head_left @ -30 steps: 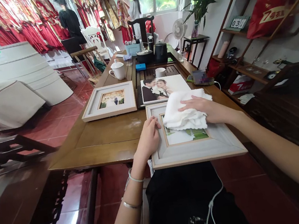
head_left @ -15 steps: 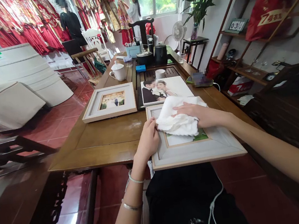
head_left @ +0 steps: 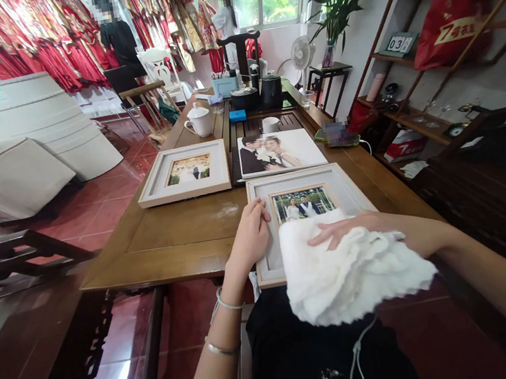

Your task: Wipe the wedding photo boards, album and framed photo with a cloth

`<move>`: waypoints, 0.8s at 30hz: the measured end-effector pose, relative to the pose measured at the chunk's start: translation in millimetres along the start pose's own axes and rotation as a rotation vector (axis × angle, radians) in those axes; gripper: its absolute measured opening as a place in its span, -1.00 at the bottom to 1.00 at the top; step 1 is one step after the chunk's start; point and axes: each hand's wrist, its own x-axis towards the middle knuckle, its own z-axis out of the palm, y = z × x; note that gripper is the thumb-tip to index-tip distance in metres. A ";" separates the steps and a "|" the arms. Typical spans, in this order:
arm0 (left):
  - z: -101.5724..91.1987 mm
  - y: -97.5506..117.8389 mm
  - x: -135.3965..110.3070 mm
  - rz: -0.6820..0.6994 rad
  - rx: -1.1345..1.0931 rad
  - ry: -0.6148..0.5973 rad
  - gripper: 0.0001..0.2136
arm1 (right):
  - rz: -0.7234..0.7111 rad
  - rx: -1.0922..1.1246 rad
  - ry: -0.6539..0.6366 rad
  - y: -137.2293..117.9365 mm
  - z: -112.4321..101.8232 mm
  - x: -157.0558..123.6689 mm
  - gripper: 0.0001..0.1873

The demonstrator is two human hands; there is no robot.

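A pale framed photo point(head_left: 346, 187) lies on the wooden table point(head_left: 184, 239) in front of me, its near edge past the table's front edge. My left hand point(head_left: 251, 236) grips the frame's left border, fingers curled on top. My right hand point(head_left: 360, 228) lies flat, fingers stretched, on a white cloth point(head_left: 343, 271) that covers the frame's near part and hangs over its front edge. The picture of two people shows above the cloth.
A second framed photo point(head_left: 186, 172) and an unframed print point(head_left: 278, 152) lie further back. Behind them stand a white teapot point(head_left: 199, 120), a cup point(head_left: 270, 124), black kettles point(head_left: 271, 88) and a tea tray. Shelves line the right wall; two people stand by red garments.
My right hand has drawn the cloth from the frame's far part down toward me, uncovering the picture. The left hand has stayed on the frame's left border.
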 end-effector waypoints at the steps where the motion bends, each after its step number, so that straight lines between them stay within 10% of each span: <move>1: 0.1 -0.2 0.0 -0.002 -0.003 -0.002 -0.77 | -0.009 0.012 -0.019 -1.9 -0.4 -1.8 -0.47; 17: -0.1 0.2 0.2 -0.010 -0.062 0.002 -0.76 | 0.072 -0.497 0.345 77.4 -35.4 31.5 -0.54; 24: -0.5 -3.4 1.4 0.023 -0.043 0.021 -0.77 | -0.011 -0.440 0.309 87.9 -38.1 65.9 -0.44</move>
